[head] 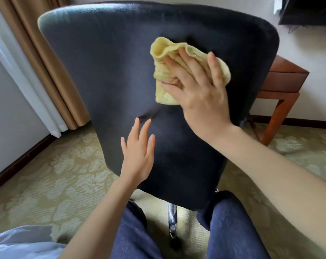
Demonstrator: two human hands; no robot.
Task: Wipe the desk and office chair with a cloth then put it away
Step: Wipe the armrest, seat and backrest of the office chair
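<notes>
On the dark chair back, my right hand presses the yellow cloth with spread fingers; below the cloth, my left hand rests open, holding nothing.

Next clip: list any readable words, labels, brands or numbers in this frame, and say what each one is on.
None can be read. The yellow cloth under the right hand, the dark chair back, the wooden desk and the left hand carry no visible text.
</notes>
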